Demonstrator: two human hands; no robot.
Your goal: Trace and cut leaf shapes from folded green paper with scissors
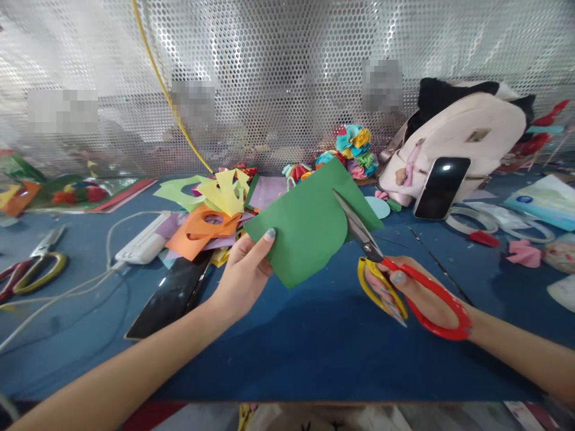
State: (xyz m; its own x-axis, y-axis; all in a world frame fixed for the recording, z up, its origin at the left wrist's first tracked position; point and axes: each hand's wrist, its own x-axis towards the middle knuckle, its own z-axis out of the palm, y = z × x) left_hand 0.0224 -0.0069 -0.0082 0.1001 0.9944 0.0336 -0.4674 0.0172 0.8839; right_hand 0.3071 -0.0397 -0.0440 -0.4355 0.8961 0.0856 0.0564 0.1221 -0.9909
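Note:
My left hand (245, 269) pinches the lower left edge of a green paper sheet (305, 233), thumb on top and fingers behind. The sheet is tilted above the table, with a curved cut running in from its right side. In my right hand (404, 287) is a pair of scissors (431, 299) with one red and one yellow handle. Its blades lie at the cut in the paper, pointing up and left. Part of my right hand's grip is hidden by the handles.
Left of the paper lie orange paper scraps (197, 230), a black tablet-like slab (166, 299), a white power bank (141, 239) and other scissors (40, 263). Behind stand paper flower balls (353, 143). At right, a phone (442, 188) leans on a pale backpack (458, 131), near tape rolls (471, 220).

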